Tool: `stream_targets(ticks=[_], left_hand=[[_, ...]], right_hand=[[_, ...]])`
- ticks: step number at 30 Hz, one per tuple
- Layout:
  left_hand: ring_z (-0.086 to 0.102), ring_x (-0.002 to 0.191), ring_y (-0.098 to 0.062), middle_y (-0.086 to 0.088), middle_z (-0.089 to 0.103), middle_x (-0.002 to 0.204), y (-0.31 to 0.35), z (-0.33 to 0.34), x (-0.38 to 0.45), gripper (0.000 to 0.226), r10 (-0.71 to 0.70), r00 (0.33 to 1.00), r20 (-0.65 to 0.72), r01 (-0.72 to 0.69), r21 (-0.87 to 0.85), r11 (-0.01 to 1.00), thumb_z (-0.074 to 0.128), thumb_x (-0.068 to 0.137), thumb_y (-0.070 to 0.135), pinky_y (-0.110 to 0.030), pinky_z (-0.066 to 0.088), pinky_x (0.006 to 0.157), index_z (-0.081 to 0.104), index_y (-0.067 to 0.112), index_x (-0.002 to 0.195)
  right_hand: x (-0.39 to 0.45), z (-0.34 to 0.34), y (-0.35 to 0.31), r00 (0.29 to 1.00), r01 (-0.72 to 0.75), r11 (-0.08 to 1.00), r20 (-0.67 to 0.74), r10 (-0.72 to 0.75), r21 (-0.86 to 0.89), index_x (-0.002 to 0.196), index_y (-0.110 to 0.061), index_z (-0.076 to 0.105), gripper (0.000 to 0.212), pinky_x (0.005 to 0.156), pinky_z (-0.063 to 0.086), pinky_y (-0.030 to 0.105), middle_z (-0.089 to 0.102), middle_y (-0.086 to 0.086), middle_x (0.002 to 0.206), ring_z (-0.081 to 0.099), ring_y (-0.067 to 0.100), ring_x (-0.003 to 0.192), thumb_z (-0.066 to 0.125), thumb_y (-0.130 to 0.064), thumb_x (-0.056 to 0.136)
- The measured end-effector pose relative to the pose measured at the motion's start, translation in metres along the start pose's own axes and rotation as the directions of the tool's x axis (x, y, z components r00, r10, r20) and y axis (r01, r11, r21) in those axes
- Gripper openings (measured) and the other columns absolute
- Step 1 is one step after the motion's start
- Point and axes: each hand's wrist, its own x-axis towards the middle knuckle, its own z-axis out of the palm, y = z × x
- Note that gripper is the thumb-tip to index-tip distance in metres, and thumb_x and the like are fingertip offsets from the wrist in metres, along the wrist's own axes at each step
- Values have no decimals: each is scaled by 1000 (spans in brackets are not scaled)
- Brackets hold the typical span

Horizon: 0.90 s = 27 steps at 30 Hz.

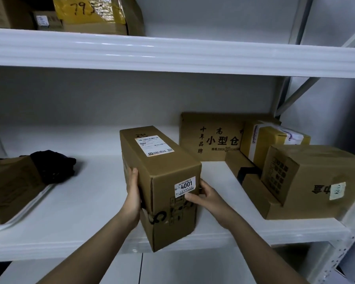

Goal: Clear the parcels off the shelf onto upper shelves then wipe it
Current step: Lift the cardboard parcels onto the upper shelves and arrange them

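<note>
Both hands, left hand [132, 193] and right hand [203, 196], clamp the long parcel [164, 181] by its near end, long axis toward 11 o'clock, upper shelf [172, 56] at 12 o'clock.

Left of the left hand [132, 198] fingers the white shelf [86, 193] lies bare as far as a black cloth [53, 167] on a box [10, 185]. Just right of the right hand [205, 196] fingers runs a bare strip, ending at stacked boxes [307, 177]. Beyond the fingertips a flat carton [209, 136] leans on the back wall. Overhead, the upper shelf [172, 56] is bare at right, with parcels [94, 15] at left.
</note>
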Motion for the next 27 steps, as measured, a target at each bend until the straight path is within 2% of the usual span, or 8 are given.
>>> stream_targets(ticks=[3,8,12,15,19,23,25,27], left_hand=[[54,83,5,16,64,95,-12,6,-17,51,-89,996,-28,87,-50,995,15,95,61,-31,42,83,52,37,120],[61,76,2,18,71,76,-15,3,-28,54,-179,984,-17,179,-28,984,13,95,63,-26,43,64,61,39,100],[67,97,-18,1,74,99,-8,-10,-26,63,-169,981,90,171,-9,985,15,93,68,-38,50,84,68,36,106],[67,98,-25,-9,72,105,1,-24,-26,63,-145,980,139,154,-54,987,20,94,65,-47,47,95,73,31,97],[65,104,-29,-10,71,107,11,-44,-27,68,-128,968,214,140,-41,989,24,89,71,-49,48,94,63,23,118],[68,97,-18,-3,73,104,20,-60,-36,61,-51,962,268,49,13,999,18,94,64,-37,51,82,64,29,112],[59,115,-15,0,62,127,27,-68,-43,62,39,957,288,-46,18,999,23,90,72,-37,48,93,50,35,132],[32,139,-12,10,31,153,31,-74,-46,83,136,935,329,-163,57,985,31,71,89,-45,32,112,23,51,144]], right_hand=[[2,12,2,997,-26,996,80,20,81,122,-42,45,58,98,40,20,53,-14,132,50,0,119,75,-49,73],[-5,33,0,998,-68,956,2,70,284,114,-45,50,27,83,43,13,61,-27,111,56,-12,101,45,-49,88],[-10,43,-8,994,-25,977,-97,46,211,112,-40,51,21,65,42,-1,59,-27,103,54,-18,88,34,-41,99],[-16,58,-13,987,13,991,-163,9,132,114,-40,49,29,69,42,1,56,-13,118,51,-12,98,39,-57,93],[-26,90,-16,973,59,987,-230,-23,151,118,-43,49,50,89,43,16,53,-7,131,51,-2,113,39,-74,80],[-34,113,-24,972,102,962,-231,-43,252,135,-37,47,78,102,46,44,62,-6,128,58,16,119,54,-75,67],[-43,124,-33,952,114,955,-305,-26,273,135,-35,49,84,103,45,47,62,-5,128,58,17,119,58,-78,63],[-53,133,-39,931,135,946,-366,-19,294,133,-30,52,86,101,47,46,65,-2,123,62,19,115,57,-79,63]])
